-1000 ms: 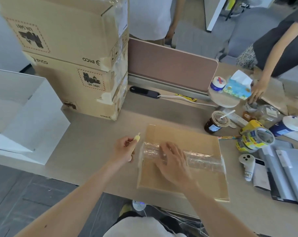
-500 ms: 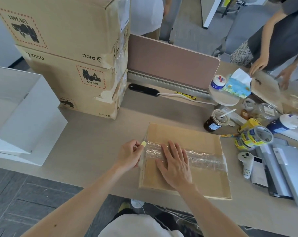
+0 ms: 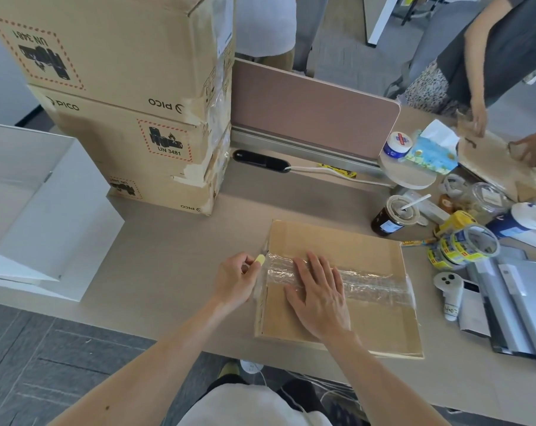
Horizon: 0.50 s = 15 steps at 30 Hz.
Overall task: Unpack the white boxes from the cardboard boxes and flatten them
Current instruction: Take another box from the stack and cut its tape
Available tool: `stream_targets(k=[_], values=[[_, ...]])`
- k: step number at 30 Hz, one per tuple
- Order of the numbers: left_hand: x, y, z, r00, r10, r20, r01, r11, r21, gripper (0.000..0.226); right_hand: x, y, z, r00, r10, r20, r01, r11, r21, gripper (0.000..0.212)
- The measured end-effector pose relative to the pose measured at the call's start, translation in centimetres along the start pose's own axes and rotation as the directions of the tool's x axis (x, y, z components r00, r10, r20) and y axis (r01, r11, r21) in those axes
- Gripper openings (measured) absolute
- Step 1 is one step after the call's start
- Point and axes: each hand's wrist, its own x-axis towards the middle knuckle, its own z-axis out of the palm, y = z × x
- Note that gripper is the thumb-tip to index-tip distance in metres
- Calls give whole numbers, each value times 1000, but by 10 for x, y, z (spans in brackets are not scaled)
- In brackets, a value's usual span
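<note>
Slitting tape (image 3: pixel 368 284) on the cardboard box (image 3: pixel 337 241): left hand (image 3: pixel 234 281) is pinching a yellow cutter (image 3: pixel 260 259), right hand (image 3: pixel 318 296) is pressing flat; next probably needs a shallow draw.

The flat cardboard box (image 3: pixel 346 241) was plain tan; the stacked cartons (image 3: pixel 122 66) were tan with black symbols in red dashed borders. The open box (image 3: pixel 54 204) was white, the cutter (image 3: pixel 260 259) pale yellow.

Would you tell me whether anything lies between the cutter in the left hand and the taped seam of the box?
Nothing shows between the cutter in the left hand and the tape at the box edge. Further along, the right hand lies flat on the tape.
</note>
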Motion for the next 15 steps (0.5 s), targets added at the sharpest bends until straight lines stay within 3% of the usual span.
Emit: stream_targets(k=[7, 15], values=[[2, 5, 1, 1000, -19, 24, 21, 998, -59, 29, -1, -1, -2, 1000, 1, -13, 0, 1000, 26, 71], [3, 5, 6, 999, -25, -43, 21, 996, -85, 30, -1, -2, -2, 1000, 4, -3, -4, 1000, 23, 72]])
